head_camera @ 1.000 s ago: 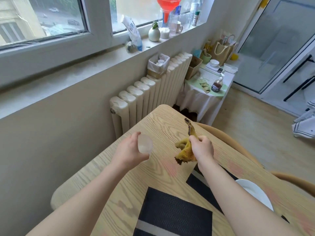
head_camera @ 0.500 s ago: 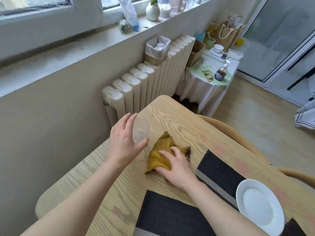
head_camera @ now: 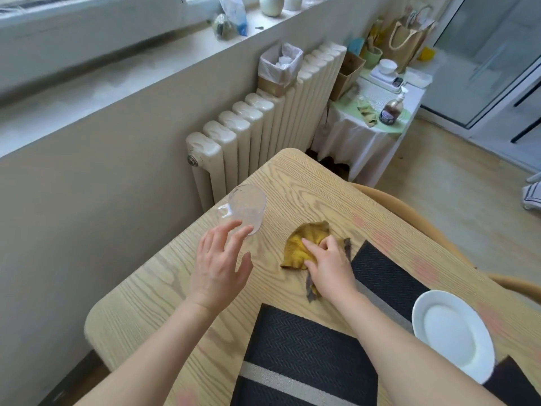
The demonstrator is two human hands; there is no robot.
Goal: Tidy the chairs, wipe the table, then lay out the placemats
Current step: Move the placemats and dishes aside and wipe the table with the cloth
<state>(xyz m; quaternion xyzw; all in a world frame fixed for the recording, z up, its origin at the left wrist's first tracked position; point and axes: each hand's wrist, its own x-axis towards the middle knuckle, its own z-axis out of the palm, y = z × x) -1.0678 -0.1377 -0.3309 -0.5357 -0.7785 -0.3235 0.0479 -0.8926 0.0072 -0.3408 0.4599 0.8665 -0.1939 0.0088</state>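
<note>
We see the right hand (head_camera: 328, 266) pressing flat on a yellow cloth (head_camera: 301, 247) on the wooden table (head_camera: 164, 291), fingers spread over it, palm down, not gripping so much as pinning it. The cloth lies mid-table, bunched, with a grey edge trailing toward the nearer dark placemat (head_camera: 304, 347). The left hand (head_camera: 218, 266) is open, fingers splayed, holding nothing; its fingertips sit right at a clear glass mug (head_camera: 244, 208), and we cannot tell whether they touch. The mug stands close to the table's wall-side edge, handle pointing out over that edge.

A second placemat (head_camera: 386, 276) lies just right of the cloth, its corner close to the right hand. A white plate (head_camera: 452, 332) sits on it near the table's right edge. Bare tabletop is open beyond the cloth toward the rounded far corner, and on the left toward the near-left corner. A curved chair back (head_camera: 409, 212) hugs the table's right side. The radiator (head_camera: 257, 127) stands just past the far-left edge, against the wall.
</note>
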